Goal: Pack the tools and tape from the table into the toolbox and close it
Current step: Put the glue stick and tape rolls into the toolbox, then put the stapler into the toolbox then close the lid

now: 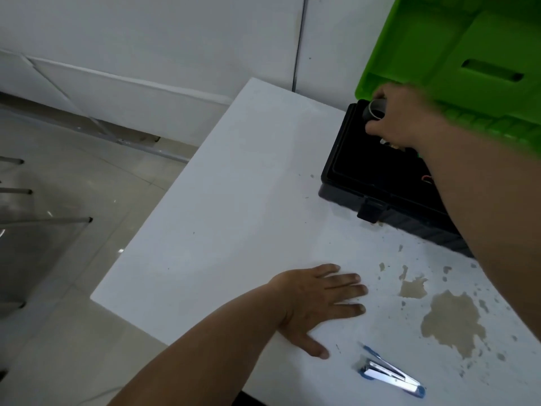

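While over the toolbox (345, 171), tape (374, 108) within right hand (401, 121).

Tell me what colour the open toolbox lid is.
Bright green lid, clearest in the head view.

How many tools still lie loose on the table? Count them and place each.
1: the blue stapler lies near the table's front edge, beside the flat left hand. The right arm may hide others.

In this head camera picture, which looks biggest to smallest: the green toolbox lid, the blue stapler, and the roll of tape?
1. Green toolbox lid, by far the largest, though cut off by the frame.
2. Blue stapler, nearer the camera, which may flatter it.
3. Roll of tape, partly hidden by the right hand.
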